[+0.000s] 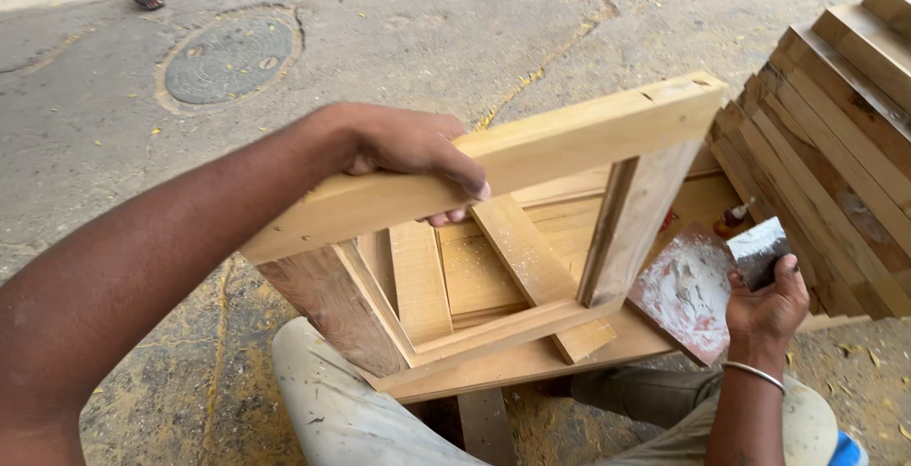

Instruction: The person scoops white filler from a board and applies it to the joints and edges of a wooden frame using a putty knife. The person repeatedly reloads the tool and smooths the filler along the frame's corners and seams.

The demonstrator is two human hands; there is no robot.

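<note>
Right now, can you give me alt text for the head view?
A person's left hand grips the top rail of a bare wooden frame, tilted over their lap. Their right hand holds a putty knife beside a reddish board smeared with white filler; stacked planks lie at right.

Open-air street carpentry spot: stacked planks (835, 134), sawdust, cracked pavement (427, 39), manhole cover (231, 56).

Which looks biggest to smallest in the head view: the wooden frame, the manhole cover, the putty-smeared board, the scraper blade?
1. wooden frame
2. manhole cover and putty-smeared board: alike in looks, and the cover lies farther off, so unranked
3. scraper blade
</note>
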